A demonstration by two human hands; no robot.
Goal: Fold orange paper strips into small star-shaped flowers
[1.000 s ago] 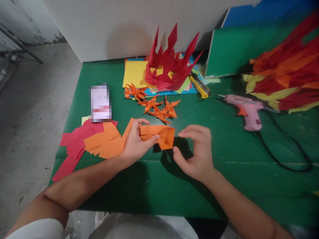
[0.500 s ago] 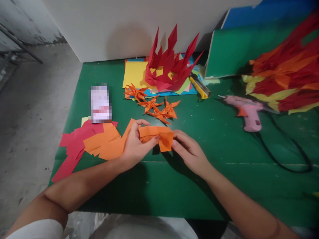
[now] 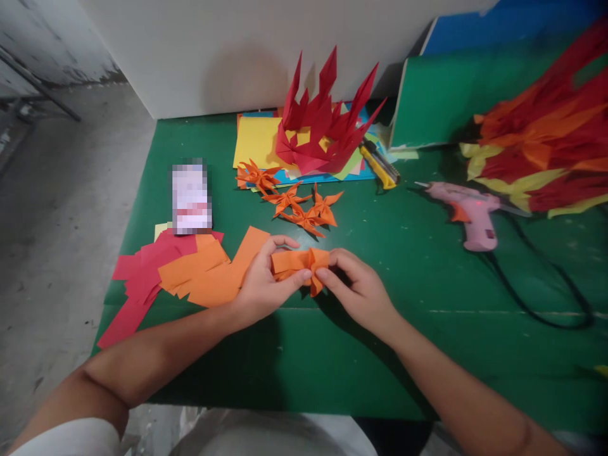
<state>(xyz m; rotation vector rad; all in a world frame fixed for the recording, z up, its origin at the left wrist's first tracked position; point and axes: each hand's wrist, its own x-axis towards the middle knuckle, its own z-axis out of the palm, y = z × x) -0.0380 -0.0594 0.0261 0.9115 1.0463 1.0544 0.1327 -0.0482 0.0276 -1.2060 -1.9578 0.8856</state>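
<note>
Both my hands pinch a partly folded orange paper piece [image 3: 300, 265] just above the green table [image 3: 294, 354]. My left hand [image 3: 262, 286] grips its left part between thumb and fingers. My right hand [image 3: 357, 288] pinches its right end, which is now crumpled inward. Beside my left hand lies a pile of cut orange and red paper strips [image 3: 180, 273]. Several small finished orange folded stars [image 3: 294, 201] lie just beyond the held piece.
A large red spiky paper piece [image 3: 323, 123] stands on a stack of coloured sheets [image 3: 259, 140] at the back. A yellow utility knife [image 3: 379, 164], a pink glue gun [image 3: 470, 212] with black cord, a blurred card [image 3: 191, 196] and a red-orange paper mass [image 3: 546, 145] surround them.
My right hand came in from the right and took hold of the orange piece's right end. That end has been pushed and folded inward, making the piece shorter.
</note>
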